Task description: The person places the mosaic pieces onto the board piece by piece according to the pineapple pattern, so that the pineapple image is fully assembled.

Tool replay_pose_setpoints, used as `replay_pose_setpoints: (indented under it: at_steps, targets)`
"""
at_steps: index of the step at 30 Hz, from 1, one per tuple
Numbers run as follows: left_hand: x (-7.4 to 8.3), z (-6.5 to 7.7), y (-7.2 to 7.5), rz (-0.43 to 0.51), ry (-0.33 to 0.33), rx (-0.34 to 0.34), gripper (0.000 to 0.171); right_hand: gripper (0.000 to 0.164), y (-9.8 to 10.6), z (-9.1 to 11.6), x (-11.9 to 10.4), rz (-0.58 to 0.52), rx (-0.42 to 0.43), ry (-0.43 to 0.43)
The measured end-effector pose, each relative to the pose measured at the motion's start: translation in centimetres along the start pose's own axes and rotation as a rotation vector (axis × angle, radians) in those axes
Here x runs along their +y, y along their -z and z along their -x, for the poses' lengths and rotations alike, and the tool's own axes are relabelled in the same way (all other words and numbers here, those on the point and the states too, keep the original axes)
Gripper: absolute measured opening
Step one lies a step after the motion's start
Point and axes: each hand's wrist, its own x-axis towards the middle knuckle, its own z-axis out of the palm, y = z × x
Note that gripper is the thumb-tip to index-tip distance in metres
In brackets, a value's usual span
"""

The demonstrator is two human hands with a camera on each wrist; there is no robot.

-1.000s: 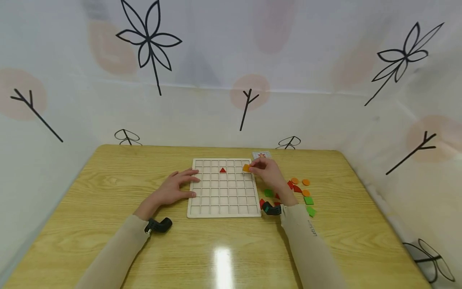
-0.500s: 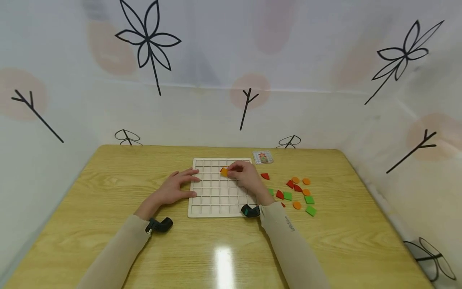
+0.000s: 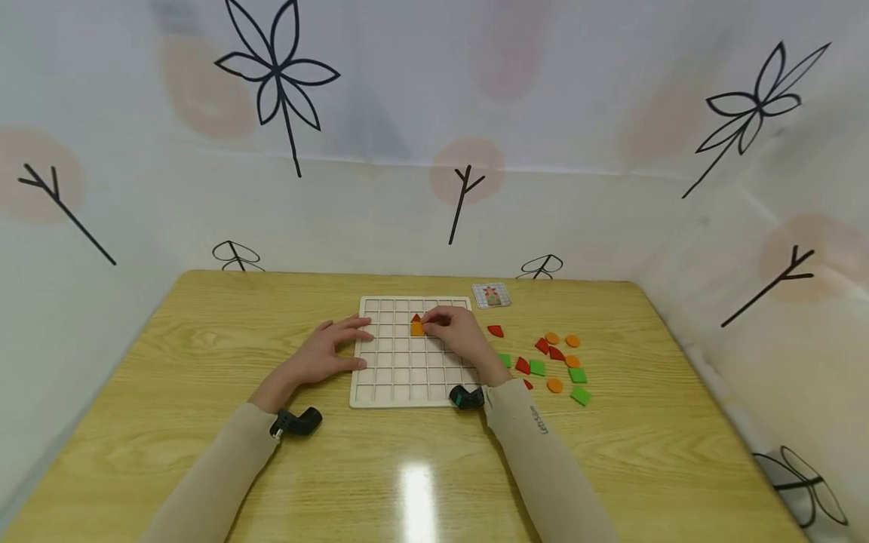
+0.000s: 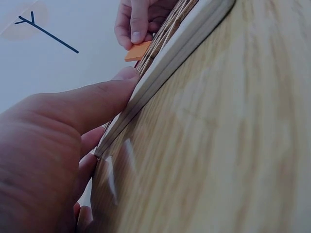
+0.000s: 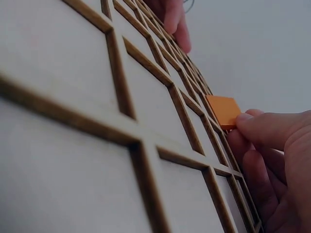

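Observation:
A pale wooden grid board (image 3: 394,377) lies on the table in the head view. My right hand (image 3: 459,332) pinches an orange square tile (image 3: 417,329) between thumb and fingertips, just below a red triangle tile (image 3: 416,317) in the upper part of the grid. In the right wrist view, the orange tile stands slightly tilted above the grid bars, held at one edge by the right thumb. My left hand (image 3: 326,352) rests on the board's left edge with its fingers spread; the left wrist view shows the thumb pressing that edge.
Right of the board lie several red quarter-round pieces (image 3: 522,366), orange discs (image 3: 554,385) and green squares (image 3: 577,375). A small picture card (image 3: 491,295) lies behind them at the board's upper right. A patterned cloth (image 3: 353,204) hangs behind the table.
My right hand has carried the orange square tile leftwards over the board, from its upper right corner to the cell below the red triangle. The left hand stays on the board's edge.

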Motion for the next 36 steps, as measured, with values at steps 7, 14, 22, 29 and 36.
replay_pose_setpoints:
  at_steps: [7, 14, 22, 29, 36]
  targets:
    - [0.0, 0.1, 0.3, 0.018, 0.004, 0.002, 0.048, 0.010, -0.2, -0.2, 0.0, 0.013, 0.007, -0.002]
    - [-0.1, 0.1, 0.4, 0.006, 0.001, 0.007, 0.047, 0.014, 0.2, -0.5, 0.0, -0.084, -0.010, -0.049]
    - [-0.1, 0.0, 0.4, 0.012, 0.012, -0.002, 0.047, 0.022, 2.8, -0.4, 0.1, -0.156, -0.007, -0.078]
    - [0.0, 0.1, 0.5, 0.007, 0.018, -0.001, 0.048, 0.022, 6.9, 1.1, 1.9, -0.035, 0.067, -0.073]
    - [0.3, 0.1, 0.3, 0.014, 0.009, -0.006, 0.047, 0.025, 12.5, 5.2, 4.2, 0.113, 0.099, -0.153]
